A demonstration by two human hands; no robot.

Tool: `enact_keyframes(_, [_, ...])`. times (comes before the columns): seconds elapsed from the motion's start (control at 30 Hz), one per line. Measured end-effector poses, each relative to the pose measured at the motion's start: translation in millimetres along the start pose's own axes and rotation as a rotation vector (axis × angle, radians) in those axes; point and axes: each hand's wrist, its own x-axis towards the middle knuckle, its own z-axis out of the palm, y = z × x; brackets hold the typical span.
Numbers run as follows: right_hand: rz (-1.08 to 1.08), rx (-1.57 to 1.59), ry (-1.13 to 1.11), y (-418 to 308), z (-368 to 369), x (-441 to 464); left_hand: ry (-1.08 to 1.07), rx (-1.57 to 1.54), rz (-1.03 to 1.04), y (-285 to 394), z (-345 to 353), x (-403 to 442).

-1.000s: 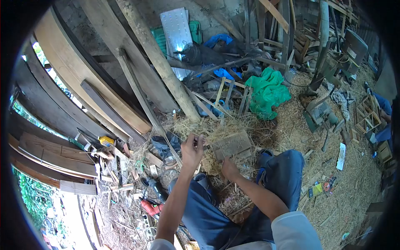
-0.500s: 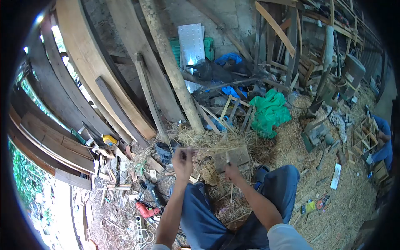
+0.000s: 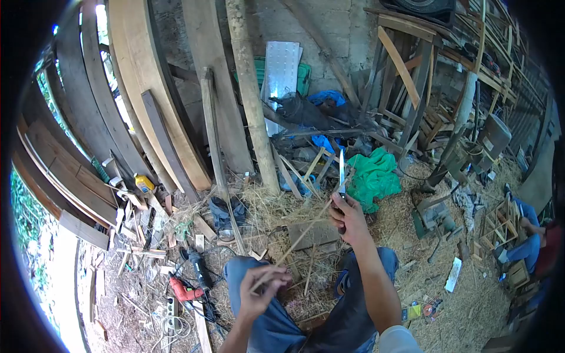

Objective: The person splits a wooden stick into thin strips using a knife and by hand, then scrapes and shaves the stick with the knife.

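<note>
A shavings-strewn floor (image 3: pixel 465 317) bears a crumpled green sheet (image 3: pixel 374 179) and, nearer the person, a flat wooden block (image 3: pixel 315 235). A thin stick (image 3: pixel 294 244) slants above the block's near left corner; the left hand (image 3: pixel 261 288) holds its lower end, and the right hand (image 3: pixel 351 220) grips a knife (image 3: pixel 342 170), blade upward, beside its upper end.

Long planks (image 3: pixel 136 76) lean near a yellow bottle (image 3: pixel 143 183), and crumpled green sheeting (image 3: pixel 373 176) lies right of a pole (image 3: pixel 248 88).
</note>
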Motion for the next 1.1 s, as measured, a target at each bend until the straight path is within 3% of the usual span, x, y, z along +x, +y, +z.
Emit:
enact_keyframes(0.03, [0.025, -0.019, -0.005, -2.7, -1.6, -3.9, -0.125, 0.125, -0.042, 0.5, -0.7, -7.6])
enact_keyframes(0.1, [0.046, -0.066, -0.031, -2.3, -4.7, -8.1, -0.172, 0.151, -0.085, -10.7, -28.1, -9.6])
enact_keyframes(0.17, [0.073, -0.115, -0.072, -2.7, -2.7, -13.0, -0.196, -0.061, -0.327, -19.6, -59.9, -2.9])
enact_keyframes(0.23, [0.085, -0.277, -0.138, -4.4, 2.9, -17.3, -0.184, -0.051, -0.313, -4.4, -57.1, 16.9])
enact_keyframes(0.3, [0.1, -0.276, -0.146, 0.2, 3.3, -16.8, -0.199, 0.045, -0.452, 14.3, -33.4, 28.8])
enact_keyframes(0.33, [0.108, -0.286, -0.148, 3.0, 3.2, -18.0, -0.234, 0.129, -0.369, 6.1, -20.6, 26.1])
enact_keyframes(0.43, [0.08, -0.299, -0.14, 8.3, 3.1, -18.1, -0.309, 0.208, -0.434, 16.4, 14.4, 20.5])
enact_keyframes(0.67, [0.039, -0.257, -0.025, 15.1, -4.4, -16.1, -0.067, 0.219, -0.39, 2.7, 33.9, 10.7])
enact_keyframes(0.73, [-0.365, -0.537, 0.233, 29.2, -21.0, -3.0, -0.025, 0.162, -0.394, 6.4, 36.4, 13.3])
enact_keyframes(0.77, [-0.364, -0.529, 0.222, 21.2, -17.4, -8.9, 0.005, 0.097, -0.4, 8.9, 37.6, 15.2])
enact_keyframes(0.83, [-0.6, -1.019, 0.357, -3.4, -6.2, -27.0, 0.051, 0.073, -0.422, 12.2, 41.5, 17.8])
enact_keyframes(0.9, [-0.667, -0.913, 0.272, 10.1, 4.7, -35.0, 0.048, 0.054, -0.396, 10.1, 44.7, 21.3])
enact_keyframes(0.97, [-0.872, -1.04, -0.075, 14.4, 21.3, -50.1, 0.033, 0.051, -0.372, 13.9, 48.8, 26.8])
enact_keyframes(1.1, [-0.82, -1.358, -0.24, 23.7, 26.3, -60.8, 0.009, 0.055, -0.346, 20.5, 54.9, 24.6])
